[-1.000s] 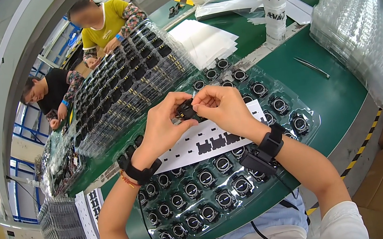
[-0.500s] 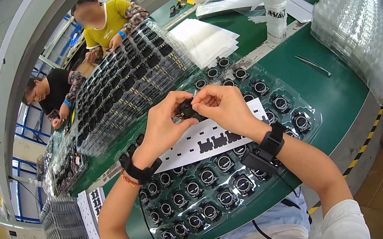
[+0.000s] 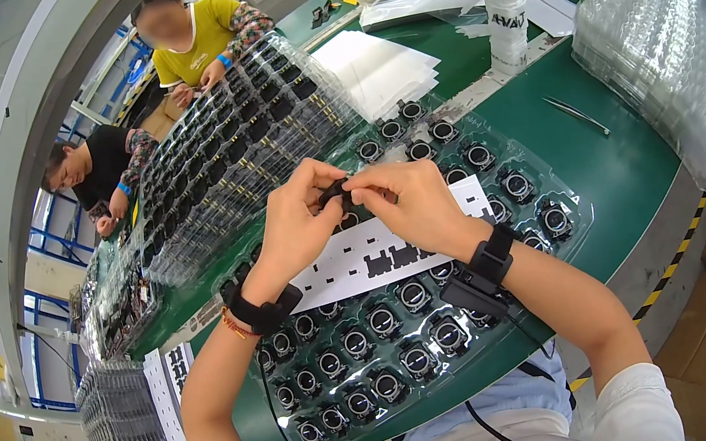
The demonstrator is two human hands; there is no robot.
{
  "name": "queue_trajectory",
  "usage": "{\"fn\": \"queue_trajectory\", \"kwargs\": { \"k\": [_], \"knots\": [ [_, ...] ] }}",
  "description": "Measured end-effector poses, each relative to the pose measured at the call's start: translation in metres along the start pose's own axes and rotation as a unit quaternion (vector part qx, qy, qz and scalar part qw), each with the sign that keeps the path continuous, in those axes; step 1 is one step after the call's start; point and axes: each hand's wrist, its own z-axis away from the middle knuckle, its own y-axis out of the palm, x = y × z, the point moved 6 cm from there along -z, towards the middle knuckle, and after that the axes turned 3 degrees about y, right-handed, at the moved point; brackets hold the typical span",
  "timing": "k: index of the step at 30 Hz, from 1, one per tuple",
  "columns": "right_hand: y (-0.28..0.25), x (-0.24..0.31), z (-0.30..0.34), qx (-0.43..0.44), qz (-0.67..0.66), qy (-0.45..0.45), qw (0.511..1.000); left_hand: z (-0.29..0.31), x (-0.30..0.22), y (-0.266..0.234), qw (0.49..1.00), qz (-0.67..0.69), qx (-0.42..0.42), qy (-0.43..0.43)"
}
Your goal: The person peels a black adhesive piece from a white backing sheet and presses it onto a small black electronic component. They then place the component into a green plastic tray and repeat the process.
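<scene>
Both my hands meet above a white sheet of black die-cut stickers (image 3: 360,253). My left hand (image 3: 296,222) grips a small black plastic part (image 3: 332,192) between thumb and fingers. The fingertips of my right hand (image 3: 411,207) are pinched against the same part's right side, and they hide much of it. The sheet lies across a clear plastic tray (image 3: 472,357) whose pockets hold black parts with round silver-rimmed faces, such as this one (image 3: 417,360). More of these stand in the tray beyond my hands.
Stacked clear trays of black parts (image 3: 222,149) rise at the far left. White paper (image 3: 380,73) lies behind my hands. Tweezers (image 3: 577,117) and bubble wrap (image 3: 662,70) are at the right, beyond a taped post (image 3: 506,21). Co-workers sit across the green table (image 3: 614,179).
Both hands have shifted slightly, and the black part has turned and is more covered by my fingers. Across the table, the co-worker in yellow has moved a hand.
</scene>
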Motion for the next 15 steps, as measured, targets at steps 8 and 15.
{"fn": "queue_trajectory", "kwargs": {
  "k": [8,15],
  "knots": [
    [0.001,-0.011,0.005,0.029,0.089,0.079,0.992,-0.021,0.026,-0.018,0.992,0.064,-0.045,-0.094],
    [0.027,-0.010,0.020,0.213,0.190,-0.013,0.958,-0.050,0.063,-0.021,0.996,-0.028,-0.067,-0.057]
  ]
}}
